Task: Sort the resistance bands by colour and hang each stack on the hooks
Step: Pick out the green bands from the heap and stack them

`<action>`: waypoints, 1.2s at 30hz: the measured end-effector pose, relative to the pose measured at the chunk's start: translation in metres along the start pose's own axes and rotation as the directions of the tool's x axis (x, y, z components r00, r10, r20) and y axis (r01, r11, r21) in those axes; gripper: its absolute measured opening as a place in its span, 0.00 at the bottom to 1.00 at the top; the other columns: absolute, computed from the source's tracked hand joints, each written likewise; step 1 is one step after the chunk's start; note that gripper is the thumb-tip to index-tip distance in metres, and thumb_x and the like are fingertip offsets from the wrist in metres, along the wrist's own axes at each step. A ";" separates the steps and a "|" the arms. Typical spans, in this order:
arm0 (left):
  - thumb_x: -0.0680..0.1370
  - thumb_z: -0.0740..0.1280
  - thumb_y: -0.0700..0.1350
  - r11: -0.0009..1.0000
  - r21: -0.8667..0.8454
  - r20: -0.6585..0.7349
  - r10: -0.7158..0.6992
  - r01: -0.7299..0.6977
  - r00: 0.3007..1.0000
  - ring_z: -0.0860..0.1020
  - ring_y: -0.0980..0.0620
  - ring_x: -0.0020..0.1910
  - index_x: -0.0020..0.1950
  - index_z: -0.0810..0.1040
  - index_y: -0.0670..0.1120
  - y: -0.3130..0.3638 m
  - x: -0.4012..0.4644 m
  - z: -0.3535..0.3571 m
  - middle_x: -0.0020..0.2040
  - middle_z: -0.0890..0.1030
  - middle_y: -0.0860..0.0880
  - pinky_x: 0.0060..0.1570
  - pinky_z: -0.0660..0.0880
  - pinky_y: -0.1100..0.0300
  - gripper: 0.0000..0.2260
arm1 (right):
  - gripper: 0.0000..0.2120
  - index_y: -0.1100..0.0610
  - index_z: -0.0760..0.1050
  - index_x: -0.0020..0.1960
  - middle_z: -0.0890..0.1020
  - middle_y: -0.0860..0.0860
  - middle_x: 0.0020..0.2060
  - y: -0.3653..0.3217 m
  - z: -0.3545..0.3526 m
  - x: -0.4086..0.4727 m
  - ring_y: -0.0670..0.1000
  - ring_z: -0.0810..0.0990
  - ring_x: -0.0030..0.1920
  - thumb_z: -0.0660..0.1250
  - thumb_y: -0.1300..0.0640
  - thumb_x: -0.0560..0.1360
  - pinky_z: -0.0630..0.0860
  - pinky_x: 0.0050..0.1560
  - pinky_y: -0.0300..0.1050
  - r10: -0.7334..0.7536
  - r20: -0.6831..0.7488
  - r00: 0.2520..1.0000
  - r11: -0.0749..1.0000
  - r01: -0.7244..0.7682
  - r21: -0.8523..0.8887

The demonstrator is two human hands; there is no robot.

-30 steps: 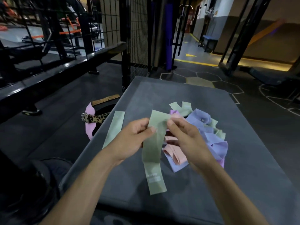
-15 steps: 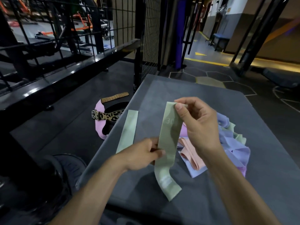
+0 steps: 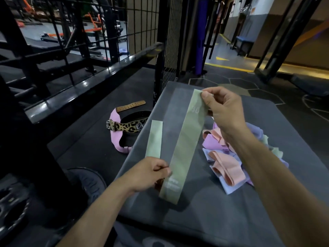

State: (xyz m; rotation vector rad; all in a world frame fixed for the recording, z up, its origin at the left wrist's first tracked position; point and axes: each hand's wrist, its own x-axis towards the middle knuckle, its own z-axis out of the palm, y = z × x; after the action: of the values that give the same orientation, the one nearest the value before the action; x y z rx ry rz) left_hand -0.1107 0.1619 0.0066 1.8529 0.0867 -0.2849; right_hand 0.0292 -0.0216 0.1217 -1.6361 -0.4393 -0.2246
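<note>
A pale green resistance band (image 3: 187, 145) runs flat and taut as a long diagonal strip through the middle of the frame, held above a grey padded platform (image 3: 222, 207); it carries a faint "30" near its upper end and white printed lettering near its lower end. The right hand (image 3: 224, 113) pinches the band's upper end between thumb and curled fingers, centre right of the frame, while the left hand (image 3: 149, 172) pinches its lower left edge, fingers curled, below centre. Just left of it a second pale green band (image 3: 154, 139) lies flat along the platform's left edge. To the right, partly under the right forearm, sits a loose heap of bands (image 3: 226, 163) in peach, lilac, light blue and pale green, folded and overlapping. Left of the platform, on the dark floor, lie a pink and leopard-print lifting belt (image 3: 124, 127) and a tan perforated strap (image 3: 130, 106). Black rack bars and wire mesh fill the upper left.
</note>
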 end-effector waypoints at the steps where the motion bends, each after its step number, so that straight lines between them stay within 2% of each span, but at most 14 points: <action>1: 0.81 0.68 0.46 1.000 -0.025 -0.027 -0.018 0.017 0.999 0.75 0.54 0.38 0.44 0.83 0.44 -0.003 -0.002 -0.003 0.38 0.81 0.50 0.40 0.70 0.60 0.09 | 0.04 0.54 0.82 0.47 0.84 0.51 0.38 0.005 0.003 0.006 0.47 0.79 0.37 0.70 0.61 0.79 0.79 0.40 0.45 0.038 0.002 0.999 0.999 -0.038 0.012; 3: 0.81 0.69 0.46 0.993 -0.090 -0.077 -0.079 0.072 0.994 0.76 0.55 0.37 0.42 0.84 0.45 -0.007 -0.007 -0.009 0.37 0.81 0.51 0.36 0.72 0.62 0.10 | 0.03 0.57 0.81 0.46 0.84 0.51 0.36 0.016 0.009 0.018 0.46 0.80 0.35 0.71 0.62 0.78 0.81 0.39 0.43 0.135 0.033 0.990 0.990 -0.137 0.045; 6: 0.80 0.69 0.43 0.970 -0.190 -0.120 -0.176 0.151 0.977 0.76 0.52 0.37 0.39 0.83 0.46 -0.012 -0.009 -0.020 0.36 0.79 0.48 0.37 0.71 0.60 0.10 | 0.00 0.59 0.82 0.46 0.85 0.52 0.37 0.038 0.019 0.036 0.46 0.83 0.34 0.72 0.63 0.76 0.81 0.37 0.41 0.288 0.111 0.951 0.955 -0.294 0.043; 10: 0.80 0.69 0.43 0.977 -0.105 -0.216 -0.203 0.184 0.955 0.70 0.54 0.29 0.44 0.82 0.35 -0.014 -0.006 -0.032 0.32 0.74 0.49 0.26 0.65 0.66 0.11 | 0.01 0.61 0.82 0.46 0.85 0.54 0.39 0.066 0.039 0.062 0.51 0.84 0.38 0.74 0.63 0.75 0.82 0.36 0.43 0.371 0.167 0.914 0.928 -0.371 -0.033; 12: 0.78 0.70 0.43 0.982 -0.060 -0.276 -0.188 0.178 0.942 0.70 0.53 0.28 0.42 0.82 0.35 -0.015 -0.001 -0.037 0.32 0.73 0.47 0.25 0.68 0.65 0.10 | 0.03 0.62 0.82 0.48 0.83 0.54 0.39 0.077 0.053 0.073 0.50 0.82 0.37 0.74 0.63 0.75 0.82 0.36 0.42 0.375 0.197 0.906 0.927 -0.363 -0.097; 15: 0.76 0.72 0.41 0.977 -0.063 -0.334 -0.214 0.205 0.918 0.79 0.50 0.26 0.37 0.83 0.40 -0.016 0.010 -0.043 0.32 0.81 0.47 0.26 0.77 0.59 0.09 | 0.04 0.63 0.83 0.49 0.81 0.53 0.35 0.094 0.078 0.084 0.47 0.77 0.32 0.74 0.63 0.76 0.77 0.33 0.38 0.352 0.234 0.906 0.926 -0.299 -0.232; 19: 0.78 0.70 0.46 0.949 0.164 -0.355 -0.199 0.271 0.913 0.81 0.51 0.23 0.38 0.81 0.43 -0.013 0.018 -0.048 0.31 0.84 0.49 0.24 0.74 0.63 0.11 | 0.05 0.65 0.82 0.49 0.81 0.54 0.37 0.120 0.107 0.092 0.45 0.76 0.31 0.72 0.63 0.77 0.73 0.29 0.33 0.289 0.291 0.912 0.922 -0.183 -0.341; 21: 0.79 0.69 0.46 0.936 0.216 -0.325 -0.201 0.279 0.924 0.81 0.50 0.24 0.38 0.80 0.44 -0.012 0.021 -0.049 0.30 0.84 0.48 0.25 0.74 0.64 0.11 | 0.06 0.66 0.82 0.49 0.82 0.55 0.38 0.134 0.116 0.096 0.46 0.77 0.33 0.73 0.63 0.76 0.74 0.32 0.33 0.243 0.323 0.915 0.916 -0.107 -0.387; 25: 0.81 0.67 0.48 0.904 0.309 -0.289 -0.207 0.296 0.935 0.81 0.51 0.24 0.38 0.80 0.46 -0.009 0.026 -0.049 0.31 0.84 0.45 0.27 0.73 0.66 0.13 | 0.02 0.57 0.84 0.45 0.82 0.50 0.36 0.166 0.129 0.102 0.44 0.77 0.34 0.76 0.59 0.74 0.73 0.34 0.30 0.264 0.307 0.914 0.879 -0.097 -0.467; 28: 0.81 0.67 0.48 0.889 0.349 -0.299 -0.195 0.297 0.934 0.81 0.50 0.24 0.39 0.80 0.42 -0.005 0.029 -0.049 0.31 0.84 0.44 0.26 0.75 0.63 0.13 | 0.04 0.51 0.83 0.41 0.81 0.48 0.34 0.187 0.135 0.103 0.47 0.77 0.35 0.77 0.57 0.73 0.75 0.36 0.40 0.305 0.279 0.911 0.870 -0.147 -0.471; 30: 0.81 0.67 0.48 0.874 0.380 -0.307 -0.191 0.304 0.932 0.82 0.46 0.28 0.41 0.80 0.40 -0.005 0.030 -0.050 0.32 0.84 0.43 0.29 0.80 0.59 0.13 | 0.05 0.50 0.83 0.40 0.82 0.47 0.34 0.194 0.138 0.102 0.47 0.78 0.35 0.77 0.57 0.72 0.74 0.37 0.41 0.320 0.275 0.906 0.868 -0.164 -0.469; 33: 0.81 0.67 0.48 0.857 0.413 -0.307 -0.188 0.309 0.933 0.81 0.46 0.26 0.42 0.78 0.43 -0.007 0.030 -0.052 0.33 0.83 0.44 0.31 0.82 0.55 0.11 | 0.06 0.47 0.83 0.37 0.83 0.45 0.34 0.203 0.141 0.102 0.47 0.80 0.37 0.79 0.54 0.70 0.79 0.47 0.47 0.339 0.260 0.904 0.861 -0.187 -0.473; 36: 0.81 0.67 0.47 0.849 0.434 -0.300 -0.179 0.301 0.937 0.80 0.48 0.28 0.42 0.77 0.44 -0.012 0.031 -0.052 0.36 0.83 0.44 0.34 0.82 0.53 0.10 | 0.05 0.39 0.83 0.36 0.84 0.41 0.32 0.211 0.143 0.102 0.47 0.82 0.40 0.79 0.45 0.64 0.81 0.55 0.54 0.358 0.247 0.900 0.845 -0.200 -0.496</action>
State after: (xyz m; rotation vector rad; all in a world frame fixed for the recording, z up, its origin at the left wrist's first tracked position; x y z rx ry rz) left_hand -0.0749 0.2123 0.0019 2.3689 0.4666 -0.2606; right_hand 0.1921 0.1220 -0.0465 -2.2007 -0.4069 0.1951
